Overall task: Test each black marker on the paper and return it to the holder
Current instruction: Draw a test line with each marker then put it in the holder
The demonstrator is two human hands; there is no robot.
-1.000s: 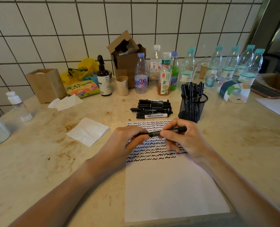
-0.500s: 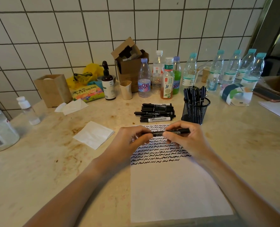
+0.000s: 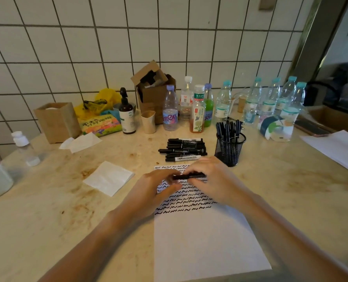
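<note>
Both hands, left (image 3: 159,186) and right (image 3: 211,180), have closed together pinching the marker (image 3: 189,176), likely recapping; holder (image 3: 229,148) at one o'clock.

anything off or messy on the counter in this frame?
Mostly tidy. Brownish stains mark the countertop left of the paper. A crumpled tissue lies loose by the brown box. The cardboard box at the wall gapes open. No spill visible.
</note>
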